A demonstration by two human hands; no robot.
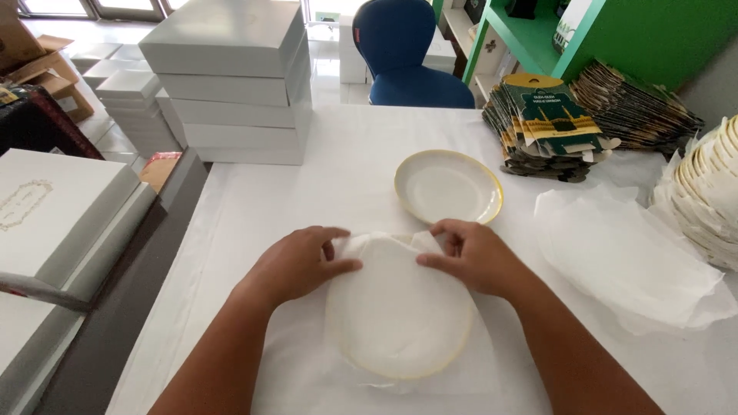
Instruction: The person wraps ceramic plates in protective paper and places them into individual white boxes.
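Left hand (296, 265) and right hand (477, 257) pinched white tissue (384, 253) folded over the near plate (400, 319), holding the wrap closed; 1 bare plate (448, 187) lay beyond.

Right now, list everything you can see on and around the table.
wrapped plate: one, white with gold rim, under tissue, near table edge
bare plate: one, white with gold rim, table centre
tissue sheets: loose pile, white, right of the plates
plate stack: one, white and gold, far right
flat cartons: pile, green and gold, back right
grey boxes: one stack, back left
chair: one, blue, behind the table
left hand: fingers pressing tissue onto the wrapped plate
right hand: fingers folding tissue at its far edge
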